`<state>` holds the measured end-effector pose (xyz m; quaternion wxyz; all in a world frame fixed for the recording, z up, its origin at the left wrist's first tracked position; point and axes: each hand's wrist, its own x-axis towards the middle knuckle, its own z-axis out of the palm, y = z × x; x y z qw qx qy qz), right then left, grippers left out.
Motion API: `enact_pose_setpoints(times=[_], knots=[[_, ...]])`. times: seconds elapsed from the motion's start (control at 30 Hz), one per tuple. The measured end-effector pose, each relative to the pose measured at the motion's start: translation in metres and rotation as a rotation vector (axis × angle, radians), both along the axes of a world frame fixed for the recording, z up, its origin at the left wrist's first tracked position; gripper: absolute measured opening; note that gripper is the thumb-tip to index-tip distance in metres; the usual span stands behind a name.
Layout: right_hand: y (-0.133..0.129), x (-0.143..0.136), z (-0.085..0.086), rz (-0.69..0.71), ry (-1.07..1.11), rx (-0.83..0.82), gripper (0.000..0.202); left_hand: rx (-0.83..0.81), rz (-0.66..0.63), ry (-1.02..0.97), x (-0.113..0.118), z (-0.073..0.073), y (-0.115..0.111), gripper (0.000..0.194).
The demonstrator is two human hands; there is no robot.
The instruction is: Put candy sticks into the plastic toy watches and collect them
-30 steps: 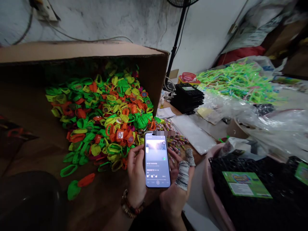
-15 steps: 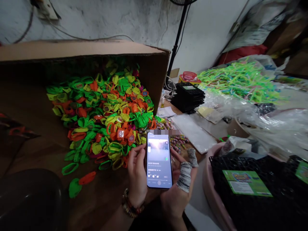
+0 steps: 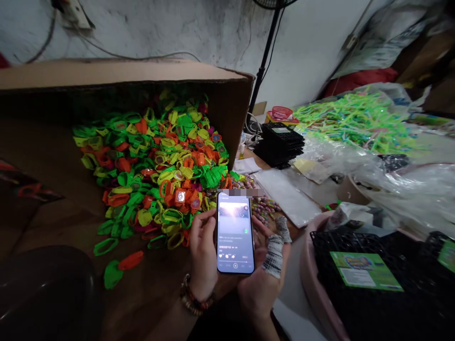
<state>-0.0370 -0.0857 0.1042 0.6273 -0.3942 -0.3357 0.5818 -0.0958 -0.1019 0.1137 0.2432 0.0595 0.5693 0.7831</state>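
Note:
Upright between both hands is a lit smartphone (image 3: pixel 235 246), its screen facing me. My left hand (image 3: pixel 203 251) grips its left edge, with a beaded bracelet (image 3: pixel 192 296) round the wrist. Along the phone's right edge, my right hand (image 3: pixel 263 279) holds it too; striped fabric wraps (image 3: pixel 273 255) cover some of its fingers. The fingers behind the phone are hidden. Beyond the hands, a heap of toy watches (image 3: pixel 167 161) in green, yellow and orange spills from a cardboard box (image 3: pixel 124 73) lying on its side.
At right stands a pink tub (image 3: pixel 313 274) with black plastic trays (image 3: pixel 408 237) in it. More black trays (image 3: pixel 280 142) are stacked behind, near a fan stand (image 3: pixel 265 61). Bright green strips (image 3: pixel 359 118) lie on plastic sheeting at the back. A dark basin (image 3: pixel 46 293) is at lower left.
The view has shifted very slightly, so the box and heap appear a little further right. Both hands keep their hold on the smartphone, which sits marginally higher in view.

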Motion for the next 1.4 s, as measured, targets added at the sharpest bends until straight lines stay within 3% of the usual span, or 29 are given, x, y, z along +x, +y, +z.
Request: enact_pose_setpoints(times=[0.3,0.7,0.9,1.03,1.4], knots=[[-0.002,-0.002,0.006,-0.026,0.058,-0.095,0.038,0.001,-0.059,0.014,0.002,0.007,-0.003,0.044],[-0.007,-0.003,0.005,-0.020,0.081,-0.061,0.033,0.010,0.102,-0.013,0.009,0.002,-0.007,0.027],[-0.002,-0.006,0.008,-0.036,0.055,-0.091,0.029,0.094,0.106,-0.059,0.012,0.009,-0.003,0.032],[-0.002,-0.006,0.004,-0.009,0.073,-0.058,0.027,0.068,0.149,-0.064,0.013,0.014,-0.001,0.028],[-0.001,-0.011,0.006,0.003,0.157,-0.133,0.029,0.036,0.107,0.046,0.004,0.007,0.002,0.032]])
